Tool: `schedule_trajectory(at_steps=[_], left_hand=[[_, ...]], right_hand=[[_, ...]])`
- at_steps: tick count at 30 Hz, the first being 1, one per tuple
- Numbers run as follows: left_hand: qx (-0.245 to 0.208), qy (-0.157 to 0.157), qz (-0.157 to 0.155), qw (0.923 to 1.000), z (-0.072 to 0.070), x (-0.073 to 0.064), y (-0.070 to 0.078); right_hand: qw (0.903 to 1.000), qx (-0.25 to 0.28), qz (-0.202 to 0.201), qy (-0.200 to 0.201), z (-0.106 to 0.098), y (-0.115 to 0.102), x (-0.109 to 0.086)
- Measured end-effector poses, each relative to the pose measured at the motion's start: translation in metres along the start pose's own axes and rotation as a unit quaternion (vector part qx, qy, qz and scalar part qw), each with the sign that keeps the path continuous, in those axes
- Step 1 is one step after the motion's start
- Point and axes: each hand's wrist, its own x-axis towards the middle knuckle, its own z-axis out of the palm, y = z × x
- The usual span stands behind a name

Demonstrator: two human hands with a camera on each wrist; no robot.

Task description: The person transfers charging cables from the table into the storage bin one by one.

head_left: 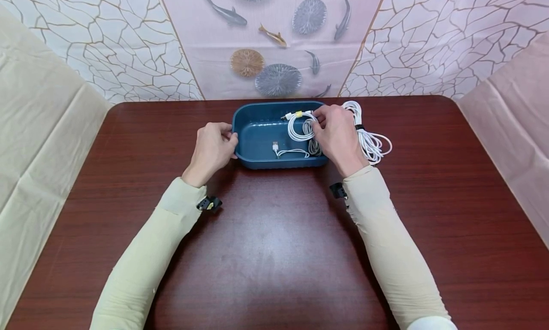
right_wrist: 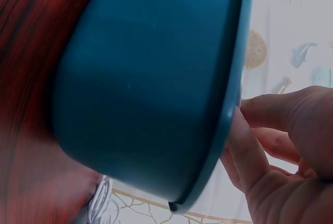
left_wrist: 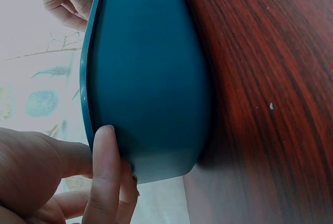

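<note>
A dark blue plastic basin (head_left: 261, 164) stands near the back of the table. My left hand (head_left: 213, 149) grips its left rim, thumb on one side and fingers on the outer wall (left_wrist: 151, 78). At the right end my right hand (head_left: 339, 132) pinches a coiled white cable (head_left: 293, 132) with a yellow tie, over the basin's inside. In the right wrist view the right fingers (right_wrist: 247, 151) are right at the rim, which hides the coil. Inside lie a grey coiled cable (head_left: 315, 149), partly covered, and a short white USB cable (head_left: 293, 151).
A larger bundle of white cable (head_left: 371, 141) with a black strap lies on the table just right of the basin. Behind the table's back edge hangs a patterned cloth (head_left: 279, 39). The brown wooden table (head_left: 274, 244) extends in front.
</note>
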Motion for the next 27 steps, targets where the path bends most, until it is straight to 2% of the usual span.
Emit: schedule_trajectory(at_steps=[13,27], left_hand=[[0.008,0.005,0.01,0.9999,-0.001,0.002,0.0],[0.007,0.003,0.004,1.0,0.0,0.001,-0.002]], right_hand=[[0.9999,-0.01,-0.007,-0.01,0.005,0.002,0.002],[0.9997,-0.022,-0.01,-0.009,0.011,0.001,0.005]])
